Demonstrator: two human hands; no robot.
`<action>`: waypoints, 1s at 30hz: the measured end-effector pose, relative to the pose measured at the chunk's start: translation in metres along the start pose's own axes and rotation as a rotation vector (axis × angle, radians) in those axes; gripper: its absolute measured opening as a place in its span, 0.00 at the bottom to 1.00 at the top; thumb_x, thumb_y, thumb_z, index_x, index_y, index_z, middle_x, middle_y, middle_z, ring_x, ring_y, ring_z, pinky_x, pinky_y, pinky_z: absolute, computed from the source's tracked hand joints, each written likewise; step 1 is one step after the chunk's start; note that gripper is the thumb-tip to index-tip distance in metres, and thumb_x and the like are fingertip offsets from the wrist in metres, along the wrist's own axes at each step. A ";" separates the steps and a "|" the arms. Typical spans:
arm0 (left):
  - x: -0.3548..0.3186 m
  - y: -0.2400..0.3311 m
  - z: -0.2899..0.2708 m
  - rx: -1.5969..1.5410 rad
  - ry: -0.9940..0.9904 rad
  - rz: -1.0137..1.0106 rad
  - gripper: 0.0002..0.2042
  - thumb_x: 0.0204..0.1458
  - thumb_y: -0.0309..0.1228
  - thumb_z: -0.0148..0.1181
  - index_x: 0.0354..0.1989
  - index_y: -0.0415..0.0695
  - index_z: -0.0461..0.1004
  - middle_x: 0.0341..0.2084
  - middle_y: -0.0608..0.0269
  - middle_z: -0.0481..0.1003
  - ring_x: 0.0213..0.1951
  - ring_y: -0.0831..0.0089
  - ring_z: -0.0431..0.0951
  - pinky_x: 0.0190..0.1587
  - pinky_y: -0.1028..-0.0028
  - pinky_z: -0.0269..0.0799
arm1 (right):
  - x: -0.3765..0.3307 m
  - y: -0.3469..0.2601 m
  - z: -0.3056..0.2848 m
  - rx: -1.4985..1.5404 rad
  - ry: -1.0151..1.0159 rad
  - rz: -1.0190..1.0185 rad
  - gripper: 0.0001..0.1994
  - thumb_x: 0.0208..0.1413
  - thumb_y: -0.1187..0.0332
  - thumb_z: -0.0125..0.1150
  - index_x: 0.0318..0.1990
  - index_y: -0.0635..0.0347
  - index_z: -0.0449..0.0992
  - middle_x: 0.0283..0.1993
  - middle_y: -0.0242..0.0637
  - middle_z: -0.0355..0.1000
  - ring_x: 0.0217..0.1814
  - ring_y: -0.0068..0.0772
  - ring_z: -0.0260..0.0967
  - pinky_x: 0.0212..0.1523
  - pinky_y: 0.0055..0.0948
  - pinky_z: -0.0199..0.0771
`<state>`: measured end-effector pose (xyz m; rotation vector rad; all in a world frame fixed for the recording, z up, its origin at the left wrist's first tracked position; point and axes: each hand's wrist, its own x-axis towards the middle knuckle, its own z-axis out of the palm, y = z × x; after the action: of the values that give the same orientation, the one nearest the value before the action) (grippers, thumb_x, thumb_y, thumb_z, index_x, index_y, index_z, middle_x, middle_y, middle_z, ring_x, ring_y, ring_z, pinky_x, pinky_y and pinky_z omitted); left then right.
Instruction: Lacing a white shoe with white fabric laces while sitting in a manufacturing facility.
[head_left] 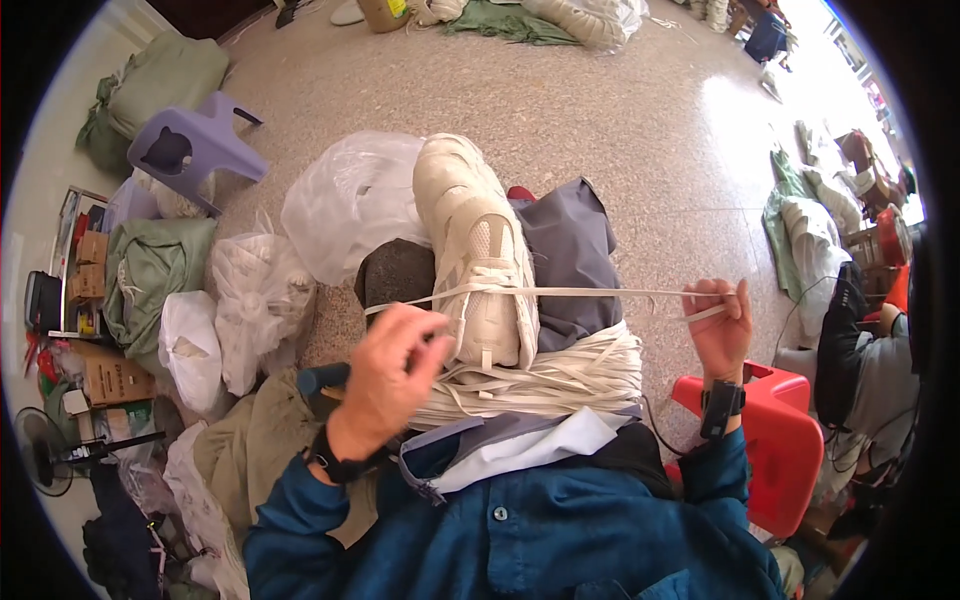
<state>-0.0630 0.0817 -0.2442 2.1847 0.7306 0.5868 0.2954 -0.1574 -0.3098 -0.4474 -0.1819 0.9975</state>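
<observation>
A cream lace-up sneaker [480, 250] lies over my lap with its toe pointing away from me. Its flat white lace [610, 292] stretches taut from the eyelets out to the right. My right hand [718, 325] is closed on that lace, with a short end sticking out beside the fingers. The other lace end runs left across a dark brown knee or pad. Just below that end is my left hand [393, 375], slightly blurred, its fingers loosely bent and apart, near the shoe's heel. Nothing shows in its grasp. A thick bundle of white laces [570, 385] lies across my lap beneath the heel.
A red plastic stool [790, 440] stands close by my right forearm. To the left are a purple stool [190, 145], stuffed plastic bags [255, 300], and a fan [45, 455]. A clear plastic bag [350, 205] lies beyond my left knee. Another person [885, 360] sits at the right edge.
</observation>
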 end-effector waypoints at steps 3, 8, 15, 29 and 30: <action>-0.007 0.019 0.031 -0.363 -0.212 -0.201 0.16 0.56 0.22 0.65 0.53 0.35 0.75 0.43 0.58 0.75 0.33 0.78 0.78 0.33 0.76 0.75 | 0.003 -0.030 -0.019 0.215 -0.126 -0.002 0.22 0.73 0.57 0.48 0.23 0.51 0.62 0.31 0.27 0.67 0.42 0.30 0.68 0.63 0.41 0.64; 0.007 0.022 0.046 0.009 -0.181 -0.133 0.19 0.53 0.31 0.70 0.51 0.36 0.75 0.34 0.56 0.76 0.29 0.69 0.77 0.30 0.70 0.72 | -0.007 -0.087 -0.056 0.225 0.070 -0.167 0.15 0.71 0.62 0.52 0.31 0.60 0.67 0.33 0.33 0.64 0.38 0.30 0.65 0.57 0.38 0.68; 0.006 0.017 0.063 0.164 -0.065 -0.050 0.24 0.47 0.39 0.74 0.49 0.38 0.75 0.30 0.55 0.74 0.32 0.57 0.77 0.36 0.63 0.74 | -0.053 -0.216 -0.146 -0.004 0.362 -0.295 0.15 0.69 0.61 0.54 0.38 0.66 0.74 0.39 0.40 0.73 0.43 0.36 0.70 0.56 0.40 0.73; 0.015 0.024 0.081 -0.057 -0.151 -0.295 0.23 0.54 0.29 0.65 0.56 0.35 0.67 0.27 0.50 0.77 0.30 0.52 0.79 0.36 0.58 0.73 | 0.002 -0.019 -0.067 -0.595 0.216 0.252 0.13 0.68 0.68 0.56 0.54 0.67 0.74 0.39 0.33 0.76 0.41 0.24 0.74 0.45 0.24 0.75; 0.013 0.022 0.085 -0.096 -0.113 -0.292 0.23 0.54 0.27 0.64 0.57 0.35 0.66 0.26 0.51 0.76 0.28 0.53 0.78 0.35 0.59 0.72 | 0.004 0.014 -0.027 -0.590 0.196 0.385 0.12 0.68 0.68 0.55 0.53 0.66 0.74 0.38 0.34 0.76 0.38 0.25 0.75 0.43 0.25 0.76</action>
<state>0.0045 0.0355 -0.2776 1.9587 0.9198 0.3391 0.2965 -0.1553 -0.3407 -1.1476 -0.2177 1.2643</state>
